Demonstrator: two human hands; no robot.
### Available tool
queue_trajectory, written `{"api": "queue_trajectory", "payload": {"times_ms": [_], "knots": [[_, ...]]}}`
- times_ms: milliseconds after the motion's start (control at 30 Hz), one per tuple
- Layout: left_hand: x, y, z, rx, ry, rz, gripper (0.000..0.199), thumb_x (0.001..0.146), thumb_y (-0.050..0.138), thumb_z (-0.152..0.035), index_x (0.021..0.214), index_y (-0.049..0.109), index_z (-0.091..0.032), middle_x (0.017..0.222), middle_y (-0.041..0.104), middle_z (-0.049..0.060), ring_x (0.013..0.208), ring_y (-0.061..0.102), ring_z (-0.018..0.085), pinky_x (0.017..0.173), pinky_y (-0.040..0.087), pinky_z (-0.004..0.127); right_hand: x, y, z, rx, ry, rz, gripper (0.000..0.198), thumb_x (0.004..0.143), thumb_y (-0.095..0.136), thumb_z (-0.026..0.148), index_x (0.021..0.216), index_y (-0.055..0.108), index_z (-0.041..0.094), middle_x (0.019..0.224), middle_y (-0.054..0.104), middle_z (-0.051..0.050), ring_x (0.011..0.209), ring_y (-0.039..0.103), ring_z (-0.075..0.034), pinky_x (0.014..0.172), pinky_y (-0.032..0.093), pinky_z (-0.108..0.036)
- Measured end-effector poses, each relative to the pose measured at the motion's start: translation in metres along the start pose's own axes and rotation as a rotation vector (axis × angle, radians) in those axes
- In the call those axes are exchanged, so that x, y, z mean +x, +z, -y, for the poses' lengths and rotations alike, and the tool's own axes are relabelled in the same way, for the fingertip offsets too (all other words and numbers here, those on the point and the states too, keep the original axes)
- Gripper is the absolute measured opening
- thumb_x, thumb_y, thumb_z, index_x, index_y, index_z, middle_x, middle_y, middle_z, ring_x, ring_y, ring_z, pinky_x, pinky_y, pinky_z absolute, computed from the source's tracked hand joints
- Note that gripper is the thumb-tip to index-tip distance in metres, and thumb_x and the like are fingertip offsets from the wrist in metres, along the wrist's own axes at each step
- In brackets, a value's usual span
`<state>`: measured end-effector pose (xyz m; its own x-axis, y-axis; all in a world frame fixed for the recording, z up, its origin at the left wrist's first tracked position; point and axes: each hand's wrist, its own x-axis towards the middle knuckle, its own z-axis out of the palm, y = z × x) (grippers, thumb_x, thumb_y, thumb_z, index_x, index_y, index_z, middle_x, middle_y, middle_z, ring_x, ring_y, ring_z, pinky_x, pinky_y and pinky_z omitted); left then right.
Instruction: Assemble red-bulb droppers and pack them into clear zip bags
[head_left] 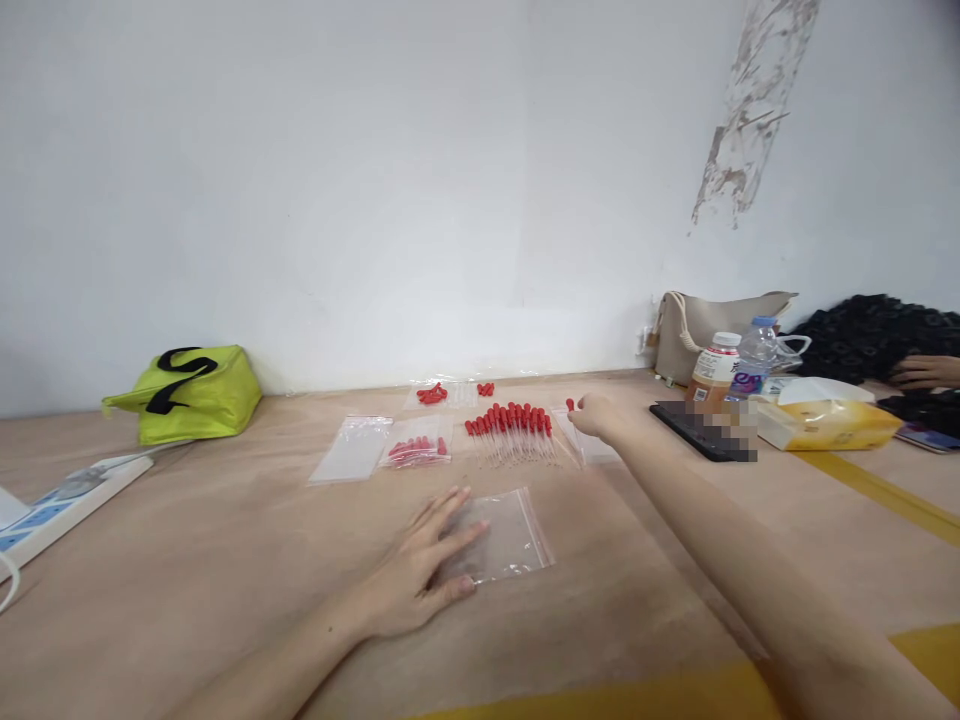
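Note:
My left hand lies flat with its fingers spread, resting on the left part of a clear zip bag. Stretched farther out, my right hand has its fingers closed at a dropper with a red bulb; the fingers partly hide it. Left of that hand, a row of red-bulbed droppers lies side by side, their clear thin stems pointing toward me. Under and beside the right hand is another clear bag. A bag with pinkish-red bulbs lies left of the row.
Loose red bulbs rest on plastic near the wall. A flat bag lies at left, beyond it a green bag and a power strip. At right are a phone, bottles, and a tissue pack. Another person's hand shows far right.

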<state>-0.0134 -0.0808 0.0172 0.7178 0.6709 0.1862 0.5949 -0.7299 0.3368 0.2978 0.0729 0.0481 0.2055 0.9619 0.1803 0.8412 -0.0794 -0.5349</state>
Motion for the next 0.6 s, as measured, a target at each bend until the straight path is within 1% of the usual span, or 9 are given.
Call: {"api": "queue_trajectory", "payload": {"times_ms": [67, 133, 167, 200, 267, 333, 367, 433, 600], "knots": [[-0.001, -0.005, 0.007, -0.019, -0.024, -0.039, 0.041, 0.086, 0.045, -0.035, 0.127, 0.041, -0.030, 0.143, 0.022, 0.002, 0.129, 0.021, 0.026, 0.102, 0.024, 0.047, -0.016, -0.006, -0.006, 0.163, -0.016, 0.034, 0.014, 0.072, 0.049, 0.023, 0.062, 0.054, 0.015, 0.057, 0.056, -0.006, 0.059, 0.057, -0.016, 0.054, 0.043, -0.025], [-0.002, -0.006, 0.012, -0.064, -0.044, -0.044, 0.037, 0.086, 0.045, -0.032, 0.123, 0.046, -0.030, 0.139, 0.030, 0.003, 0.126, 0.029, 0.024, 0.101, 0.029, 0.044, -0.037, -0.004, -0.013, 0.332, -0.032, 0.068, 0.019, 0.077, 0.042, 0.028, 0.065, 0.052, 0.016, 0.057, 0.054, -0.003, 0.054, 0.054, -0.012, 0.052, 0.044, -0.023], [-0.002, -0.006, 0.014, -0.086, -0.049, -0.039, 0.037, 0.086, 0.046, -0.032, 0.123, 0.047, -0.030, 0.138, 0.033, 0.003, 0.125, 0.032, 0.024, 0.100, 0.030, 0.044, -0.049, 0.000, -0.015, 0.424, -0.033, 0.084, 0.019, 0.077, 0.042, 0.030, 0.066, 0.051, 0.016, 0.058, 0.054, -0.002, 0.052, 0.053, -0.011, 0.051, 0.044, -0.023], [-0.002, -0.004, 0.016, -0.104, -0.049, -0.031, 0.038, 0.085, 0.047, -0.032, 0.123, 0.047, -0.030, 0.137, 0.034, 0.003, 0.124, 0.033, 0.024, 0.100, 0.030, 0.044, -0.061, 0.005, -0.017, 0.542, -0.034, 0.098, 0.019, 0.077, 0.043, 0.032, 0.066, 0.049, 0.017, 0.059, 0.054, -0.002, 0.051, 0.051, -0.010, 0.050, 0.044, -0.022], [-0.001, -0.001, 0.017, -0.126, -0.040, -0.012, 0.040, 0.084, 0.049, -0.033, 0.123, 0.046, -0.030, 0.136, 0.036, 0.003, 0.122, 0.035, 0.024, 0.100, 0.031, 0.044, -0.083, 0.017, -0.019, 0.984, 0.031, 0.130, 0.017, 0.070, 0.053, 0.034, 0.067, 0.046, 0.018, 0.059, 0.053, 0.000, 0.048, 0.049, -0.008, 0.048, 0.043, -0.022], [0.000, 0.002, 0.017, -0.135, -0.033, -0.002, 0.041, 0.084, 0.049, -0.033, 0.124, 0.045, -0.030, 0.135, 0.037, 0.004, 0.122, 0.036, 0.024, 0.100, 0.030, 0.044, -0.099, 0.027, -0.020, 1.235, 0.078, 0.093, 0.023, 0.063, 0.061, 0.032, 0.074, 0.045, 0.020, 0.060, 0.053, 0.003, 0.047, 0.049, -0.008, 0.047, 0.042, -0.021], [0.001, 0.003, 0.016, -0.138, -0.031, 0.001, 0.042, 0.084, 0.048, -0.032, 0.125, 0.044, -0.029, 0.135, 0.037, 0.004, 0.122, 0.036, 0.024, 0.100, 0.030, 0.043, -0.105, 0.031, -0.019, 1.288, 0.087, 0.072, 0.029, 0.061, 0.063, 0.032, 0.079, 0.043, 0.021, 0.059, 0.052, 0.005, 0.047, 0.049, -0.008, 0.047, 0.042, -0.021], [0.002, 0.003, 0.015, -0.143, -0.028, -0.001, 0.043, 0.084, 0.048, -0.032, 0.126, 0.042, -0.030, 0.136, 0.037, 0.004, 0.122, 0.036, 0.023, 0.100, 0.030, 0.043, -0.112, 0.037, -0.019, 1.319, 0.081, 0.046, 0.038, 0.060, 0.064, 0.034, 0.087, 0.040, 0.023, 0.058, 0.052, 0.007, 0.048, 0.051, -0.009, 0.047, 0.043, -0.022], [0.003, 0.000, 0.013, -0.131, -0.024, -0.012, 0.043, 0.084, 0.048, -0.033, 0.127, 0.041, -0.031, 0.135, 0.039, 0.003, 0.122, 0.037, 0.023, 0.099, 0.032, 0.042, -0.116, 0.043, -0.017, 1.312, 0.040, 0.078, 0.042, 0.062, 0.064, 0.036, 0.090, 0.035, 0.024, 0.058, 0.051, 0.009, 0.049, 0.053, -0.010, 0.051, 0.046, -0.024]]}}
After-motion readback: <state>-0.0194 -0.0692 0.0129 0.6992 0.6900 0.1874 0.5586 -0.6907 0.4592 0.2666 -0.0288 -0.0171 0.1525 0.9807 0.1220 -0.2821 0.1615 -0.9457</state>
